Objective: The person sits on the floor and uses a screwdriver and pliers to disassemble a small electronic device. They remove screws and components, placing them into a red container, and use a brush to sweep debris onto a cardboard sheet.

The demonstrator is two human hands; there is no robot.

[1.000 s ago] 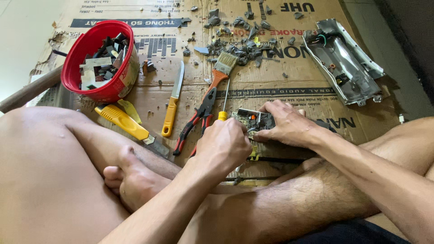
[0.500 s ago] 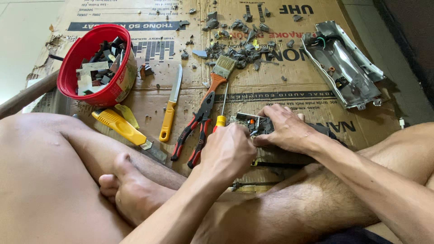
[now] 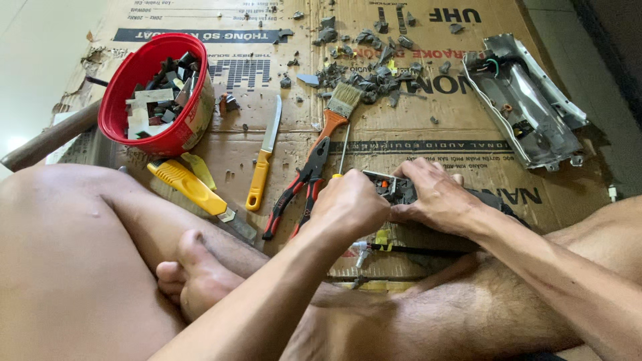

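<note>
Screwdriver (image 3: 343, 152) unmoved, shaft away from left hand (image 3: 349, 206).

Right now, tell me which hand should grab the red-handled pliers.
Left, probably. The left hand sits right beside the pliers, though it grips a screwdriver; the right hand lies farther off, clamped on the dark electronic part.

Pliers (image 3: 297, 190) and knife (image 3: 262, 164) crowd left.

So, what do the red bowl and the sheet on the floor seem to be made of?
The round red bowl looks like glossy moulded plastic: its smooth rim shines evenly. The flat brown sheet looks like matt corrugated cardboard, a flattened printed box with fold creases and a torn, frayed edge.
</note>
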